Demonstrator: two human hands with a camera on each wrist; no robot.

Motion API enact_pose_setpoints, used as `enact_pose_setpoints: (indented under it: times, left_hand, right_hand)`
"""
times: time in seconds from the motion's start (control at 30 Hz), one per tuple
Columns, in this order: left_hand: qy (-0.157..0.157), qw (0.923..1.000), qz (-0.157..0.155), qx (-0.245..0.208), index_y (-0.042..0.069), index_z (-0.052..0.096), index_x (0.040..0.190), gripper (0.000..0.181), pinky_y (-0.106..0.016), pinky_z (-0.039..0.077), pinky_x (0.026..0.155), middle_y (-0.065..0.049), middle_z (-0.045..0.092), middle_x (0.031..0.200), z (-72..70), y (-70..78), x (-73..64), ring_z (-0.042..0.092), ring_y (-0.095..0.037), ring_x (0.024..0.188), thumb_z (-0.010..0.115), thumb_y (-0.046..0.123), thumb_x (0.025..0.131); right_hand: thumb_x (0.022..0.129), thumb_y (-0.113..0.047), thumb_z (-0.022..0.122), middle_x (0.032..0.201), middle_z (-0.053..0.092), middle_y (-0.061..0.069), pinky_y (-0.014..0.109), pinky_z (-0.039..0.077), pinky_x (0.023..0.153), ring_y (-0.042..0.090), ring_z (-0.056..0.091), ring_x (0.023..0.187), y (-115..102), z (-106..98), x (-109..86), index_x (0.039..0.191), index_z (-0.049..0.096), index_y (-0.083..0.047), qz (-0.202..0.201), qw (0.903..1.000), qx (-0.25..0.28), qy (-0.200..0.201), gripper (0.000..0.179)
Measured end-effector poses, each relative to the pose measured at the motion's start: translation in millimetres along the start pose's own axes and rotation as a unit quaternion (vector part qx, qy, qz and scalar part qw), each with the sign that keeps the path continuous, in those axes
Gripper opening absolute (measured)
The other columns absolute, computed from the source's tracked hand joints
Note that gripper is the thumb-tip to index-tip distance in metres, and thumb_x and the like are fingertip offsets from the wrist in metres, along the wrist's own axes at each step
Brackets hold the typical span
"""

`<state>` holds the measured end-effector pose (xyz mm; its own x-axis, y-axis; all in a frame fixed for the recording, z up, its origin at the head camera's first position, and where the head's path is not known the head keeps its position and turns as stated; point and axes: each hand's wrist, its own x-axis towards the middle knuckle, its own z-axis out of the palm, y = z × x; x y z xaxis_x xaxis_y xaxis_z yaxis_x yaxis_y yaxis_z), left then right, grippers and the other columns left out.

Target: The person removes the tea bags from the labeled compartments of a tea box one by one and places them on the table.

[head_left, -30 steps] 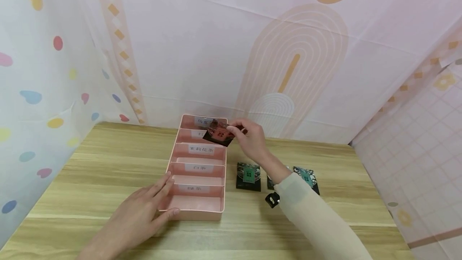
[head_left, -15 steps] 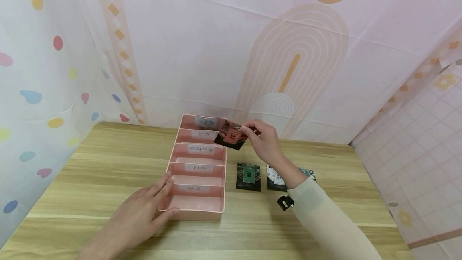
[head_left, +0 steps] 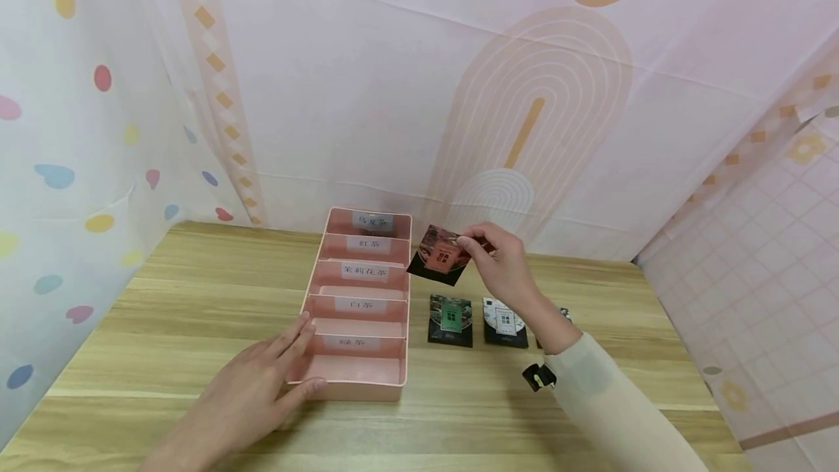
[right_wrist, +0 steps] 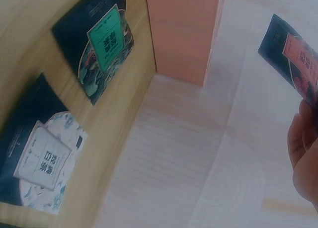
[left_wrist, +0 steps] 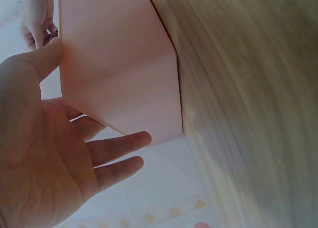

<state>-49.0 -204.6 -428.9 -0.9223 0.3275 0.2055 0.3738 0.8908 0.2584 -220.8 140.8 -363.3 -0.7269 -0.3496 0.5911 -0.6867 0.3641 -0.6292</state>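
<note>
My right hand (head_left: 501, 264) pinches a tea sachet (head_left: 439, 257) with a red label, thumb and fingers at its right edge. It hangs in the air just right of the pink divided box (head_left: 360, 391), and shows against the wall in the right wrist view. My left hand (head_left: 258, 377) touches the box at its near left corner. There, in the left wrist view, the thumb (left_wrist: 49, 56) lies at the rim and the fingers (left_wrist: 117, 147) reach out straight. Paper labels with Chinese writing mark the box's compartments, and something dark shows low in the rear one.
Right of the box, a green-labelled sachet (head_left: 451, 320) and a white-labelled sachet (head_left: 505, 323) lie flat on the wooden table (head_left: 459, 414). Another sachet (head_left: 566, 313) is mostly hidden behind my right wrist. A black strap (head_left: 540, 377) sticks out at the sleeve. Patterned cloth hangs behind.
My right hand has moved right with the red-labelled sachet, from over the box's rear compartments to beside the box. The left hand stays at the same corner.
</note>
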Motion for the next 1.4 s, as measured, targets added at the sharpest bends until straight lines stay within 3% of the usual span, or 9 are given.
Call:
enact_pose_setpoints:
  times: [0.27,1.07,1.4]
  left_hand:
    - [0.002,1.0000,0.001,-0.002,-0.001,0.052,0.152,0.076,-0.058,0.050,0.106,-0.018,0.047,0.160,0.9,-0.1,-0.5,0.060,-0.037,0.131,0.070,0.050,0.098]
    - [0.007,0.9999,0.009,0.002,-0.002,0.054,0.151,0.075,-0.058,0.051,0.105,-0.019,0.048,0.159,0.0,0.1,-1.0,0.060,-0.037,0.132,0.072,0.049,0.098]
    - [0.009,0.9999,0.010,0.002,-0.002,0.053,0.151,0.076,-0.058,0.051,0.105,-0.019,0.047,0.159,-0.6,-0.4,-1.6,0.060,-0.037,0.132,0.070,0.050,0.098]
  right_hand:
    - [0.100,-0.003,0.070,0.086,0.072,0.005,0.024,0.051,0.057,0.019,0.065,0.069,-0.9,-6.7,-12.5,0.099,0.075,-0.003,0.023,0.9996,0.000,-0.018,0.005]
    - [0.098,0.001,0.070,0.084,0.071,0.001,0.025,0.055,0.057,0.010,0.065,0.068,11.5,-15.7,-61.2,0.099,0.076,-0.005,0.013,0.9977,-0.021,-0.063,0.009]
    - [0.098,0.000,0.071,0.085,0.070,-0.004,0.026,0.056,0.058,0.008,0.063,0.070,14.8,-8.2,-85.1,0.096,0.076,-0.008,0.067,0.9912,-0.006,-0.114,0.009]
